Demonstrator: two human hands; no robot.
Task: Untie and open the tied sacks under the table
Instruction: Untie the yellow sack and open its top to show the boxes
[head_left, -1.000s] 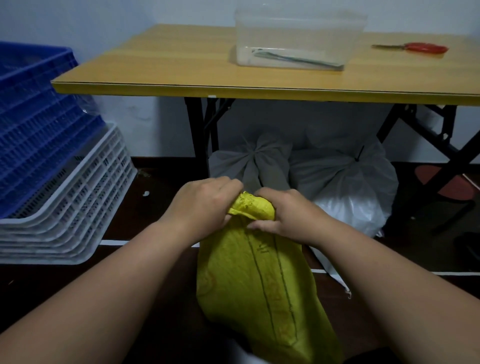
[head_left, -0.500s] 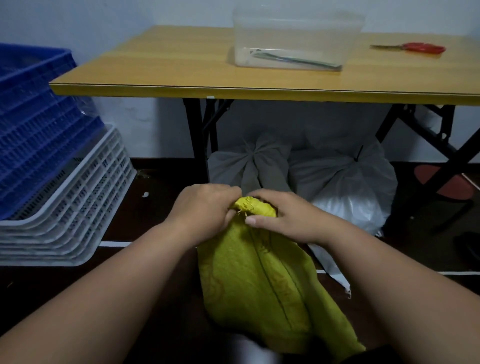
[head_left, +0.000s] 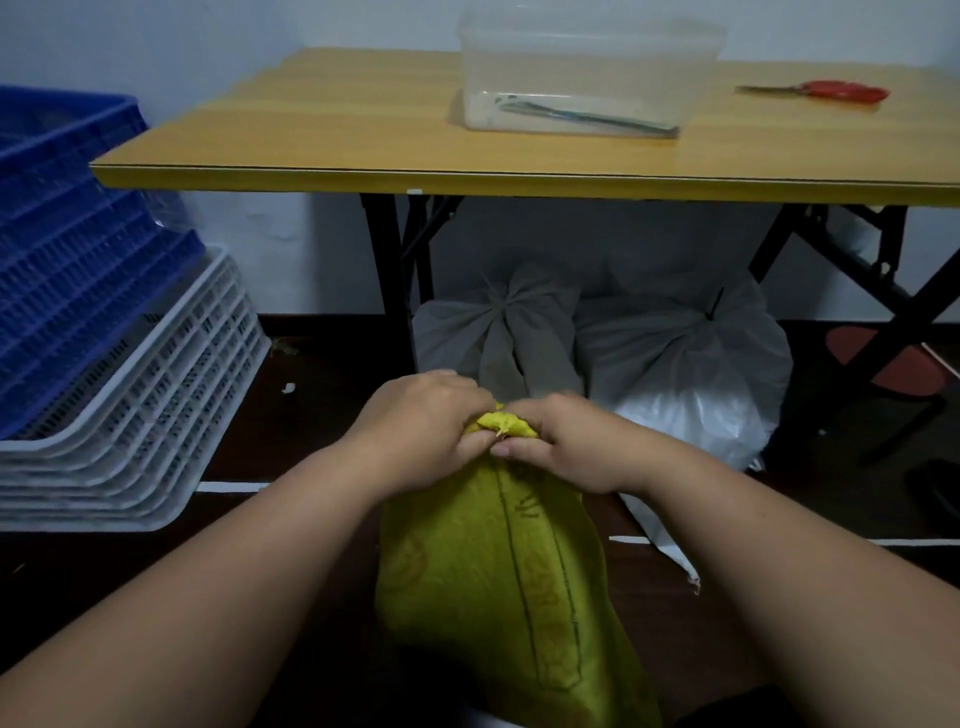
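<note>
A yellow woven sack (head_left: 498, 582) stands on the dark floor in front of me, its bunched neck at the top. My left hand (head_left: 421, 426) and my right hand (head_left: 566, 441) both grip that neck, fingers curled around the knot, thumbs nearly touching. Only a small yellow tuft shows between them. Under the table lie two tied sacks: a grey one (head_left: 498, 332) with a gathered knot and a white one (head_left: 685, 364) closed with a dark tie.
The wooden folding table (head_left: 322, 171) carries a clear plastic box (head_left: 587, 78) and red-handled scissors (head_left: 826, 92). Stacked blue crates (head_left: 67, 249) and white crates (head_left: 150, 415) stand at the left. Black table legs (head_left: 389, 280) flank the sacks.
Both hands have closed in tighter on the yellow sack's neck, so less of the bunched top shows between them. The sack's body has shifted slightly.
</note>
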